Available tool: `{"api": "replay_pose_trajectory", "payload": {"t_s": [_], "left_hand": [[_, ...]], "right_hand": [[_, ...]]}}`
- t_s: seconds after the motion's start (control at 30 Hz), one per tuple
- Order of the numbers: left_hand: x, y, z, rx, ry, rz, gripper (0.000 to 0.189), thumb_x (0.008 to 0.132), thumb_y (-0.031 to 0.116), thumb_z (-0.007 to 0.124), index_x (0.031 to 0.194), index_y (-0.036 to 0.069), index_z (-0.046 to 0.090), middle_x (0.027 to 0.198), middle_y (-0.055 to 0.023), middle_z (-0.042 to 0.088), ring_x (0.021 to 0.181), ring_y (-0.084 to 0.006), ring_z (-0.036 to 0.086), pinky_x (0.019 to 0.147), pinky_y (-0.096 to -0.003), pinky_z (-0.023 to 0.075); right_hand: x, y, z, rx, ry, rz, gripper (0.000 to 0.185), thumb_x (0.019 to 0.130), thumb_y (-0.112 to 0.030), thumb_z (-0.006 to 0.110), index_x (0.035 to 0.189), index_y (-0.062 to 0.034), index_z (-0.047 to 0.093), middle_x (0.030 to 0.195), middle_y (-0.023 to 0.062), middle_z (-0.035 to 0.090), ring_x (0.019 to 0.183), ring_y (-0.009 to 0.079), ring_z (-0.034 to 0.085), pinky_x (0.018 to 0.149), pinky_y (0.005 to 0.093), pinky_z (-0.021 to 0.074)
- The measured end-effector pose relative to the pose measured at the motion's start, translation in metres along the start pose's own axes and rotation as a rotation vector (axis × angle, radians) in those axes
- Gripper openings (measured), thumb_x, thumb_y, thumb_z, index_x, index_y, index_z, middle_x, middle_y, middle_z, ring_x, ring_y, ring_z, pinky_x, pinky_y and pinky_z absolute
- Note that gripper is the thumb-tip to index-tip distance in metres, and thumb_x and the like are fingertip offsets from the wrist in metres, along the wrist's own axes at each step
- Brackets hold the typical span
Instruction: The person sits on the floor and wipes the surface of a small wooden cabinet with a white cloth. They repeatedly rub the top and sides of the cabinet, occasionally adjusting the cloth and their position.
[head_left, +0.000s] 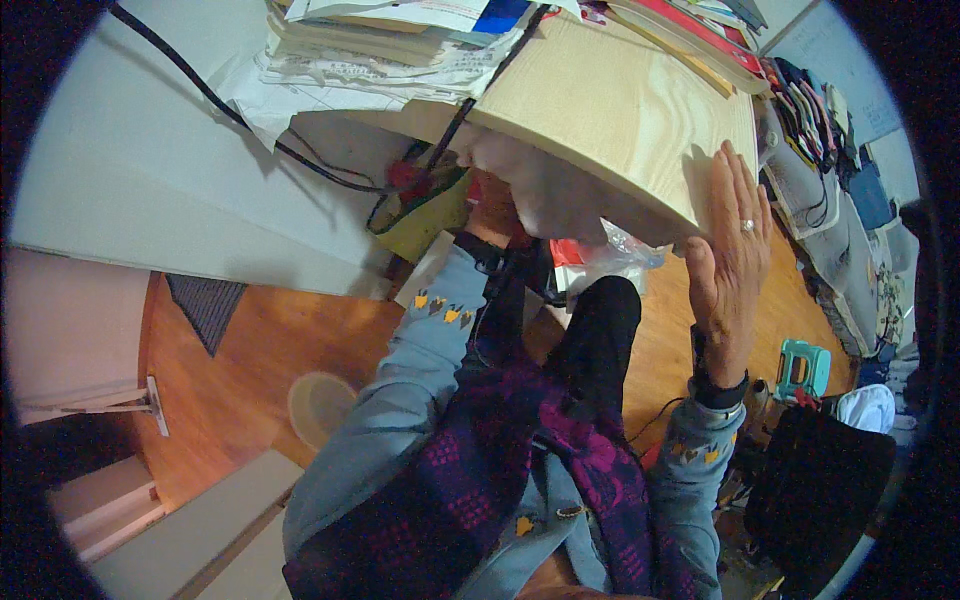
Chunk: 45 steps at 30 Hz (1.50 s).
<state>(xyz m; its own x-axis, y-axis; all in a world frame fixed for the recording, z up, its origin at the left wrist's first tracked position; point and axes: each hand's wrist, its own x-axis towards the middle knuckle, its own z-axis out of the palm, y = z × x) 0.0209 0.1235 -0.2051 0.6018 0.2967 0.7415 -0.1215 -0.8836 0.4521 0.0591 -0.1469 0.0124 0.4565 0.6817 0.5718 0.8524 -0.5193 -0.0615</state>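
My right hand (729, 225), with a ring on one finger, lies against the right corner of a pale wooden tabletop (600, 97); its fingers are extended and the thumb sits at the front edge. My left hand (491, 206) reaches under the table's edge, and its fingers are mostly hidden there. Near it are an olive-green bag or container (420, 225) and a red thing too blurred to name. A black cable (450, 135) runs down over the table's edge close to my left hand. Stacked papers (375, 64) rest on the tabletop's left part.
Below the table, clear plastic packaging (622, 251) lies by my knee. A red-edged tray or box (697, 37) stands at the tabletop's back right. On the wooden floor are a teal stool (802, 367) and a round bin (322, 409). Clothes (810, 112) are piled at the right.
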Motion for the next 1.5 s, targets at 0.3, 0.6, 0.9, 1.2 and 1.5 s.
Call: {"api": "replay_pose_trajectory", "payload": {"t_s": [0.3, 0.6, 0.9, 1.2, 1.5], "left_hand": [[0.031, -0.072, -0.049, 0.112, 0.315, -0.135, 0.060, 0.099, 0.046, 0.051, 0.143, 0.005, 0.051, 0.145, -0.0182, 0.052, 0.129, -0.0368, 0.053, 0.110, -0.0521, 0.0400], [0.080, -0.048, -0.097, 0.733, -0.465, -0.755, 0.067, 0.095, 0.048, 0.055, 0.147, 0.008, 0.047, 0.152, -0.0136, 0.048, 0.139, -0.0321, 0.045, 0.116, -0.0522, 0.0306], [-0.006, -0.002, 0.009, 0.401, 0.025, -0.267, 0.065, 0.094, 0.050, 0.055, 0.146, 0.011, 0.048, 0.149, -0.0113, 0.050, 0.139, -0.0307, 0.045, 0.116, -0.0537, 0.0307], [-0.015, 0.109, 0.060, 0.076, -0.020, 0.009, 0.064, 0.093, 0.052, 0.055, 0.145, 0.015, 0.050, 0.147, -0.0091, 0.053, 0.138, -0.0294, 0.046, 0.115, -0.0552, 0.0308], [0.007, 0.171, 0.082, -0.220, -0.055, 0.171, 0.063, 0.092, 0.054, 0.055, 0.143, 0.019, 0.052, 0.144, -0.0069, 0.055, 0.138, -0.0280, 0.047, 0.114, -0.0567, 0.0309]], "right_hand": [[-0.001, 0.001, 0.019, 0.118, 0.281, 0.006, 0.072, 0.102, -0.061, 0.038, 0.133, -0.0011, 0.063, 0.139, 0.0232, 0.061, 0.131, 0.0410, 0.056, 0.113, 0.0531, 0.0378], [0.000, 0.002, 0.028, 0.197, 0.376, -0.001, 0.073, 0.103, -0.057, 0.038, 0.127, 0.0069, 0.065, 0.131, 0.0285, 0.064, 0.124, 0.0423, 0.060, 0.107, 0.0489, 0.0440], [0.000, 0.008, 0.031, 0.369, 0.462, -0.035, 0.062, 0.099, -0.047, 0.050, 0.124, 0.0065, 0.067, 0.128, 0.0292, 0.065, 0.120, 0.0414, 0.063, 0.104, 0.0461, 0.0469], [-0.005, 0.009, 0.021, 0.530, 0.452, -0.030, 0.057, 0.098, -0.046, 0.054, 0.131, -0.0008, 0.065, 0.136, 0.0195, 0.064, 0.126, 0.0355, 0.059, 0.108, 0.0429, 0.0434], [-0.025, 0.015, 0.018, 0.590, 0.415, 0.042, 0.054, 0.108, -0.034, 0.031, 0.146, -0.0017, 0.053, 0.155, 0.0167, 0.047, 0.148, 0.0299, 0.038, 0.122, 0.0403, 0.0239]]}}
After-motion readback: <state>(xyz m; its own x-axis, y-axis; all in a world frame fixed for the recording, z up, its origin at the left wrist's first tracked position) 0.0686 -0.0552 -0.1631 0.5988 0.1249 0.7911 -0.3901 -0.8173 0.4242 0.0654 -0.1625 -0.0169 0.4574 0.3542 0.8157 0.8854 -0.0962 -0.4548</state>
